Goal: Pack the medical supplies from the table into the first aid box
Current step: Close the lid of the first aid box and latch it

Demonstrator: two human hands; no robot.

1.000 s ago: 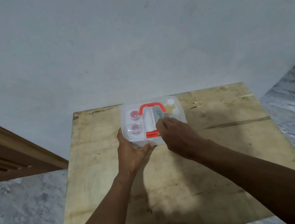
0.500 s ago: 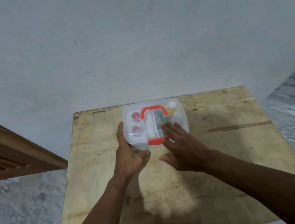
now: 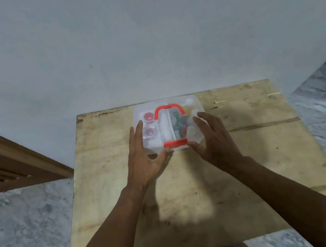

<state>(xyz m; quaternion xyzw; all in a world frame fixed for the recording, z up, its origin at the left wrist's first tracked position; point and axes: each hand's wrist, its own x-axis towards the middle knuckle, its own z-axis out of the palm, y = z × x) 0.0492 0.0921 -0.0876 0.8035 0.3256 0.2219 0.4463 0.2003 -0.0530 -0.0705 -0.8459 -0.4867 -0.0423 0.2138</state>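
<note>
A clear plastic first aid box (image 3: 191,103) with a red handle (image 3: 168,108) and red front latch (image 3: 175,143) stands at the far middle of the wooden table (image 3: 246,153). Its lid is down. Inside show two red-capped containers (image 3: 148,117), a white roll, a green packet and white bottles. My left hand (image 3: 144,157) lies against the box's left side, fingers straight, thumb by the latch. My right hand (image 3: 210,139) lies against the right side, fingers spread, thumb near the latch.
The table stands against a pale wall (image 3: 146,42). A wooden door frame (image 3: 16,160) is at the left. Marble floor (image 3: 25,226) surrounds the table on both sides.
My right hand has moved off the lid's top to the box's right side. My left hand has stayed on the left side, its thumb now at the front.
</note>
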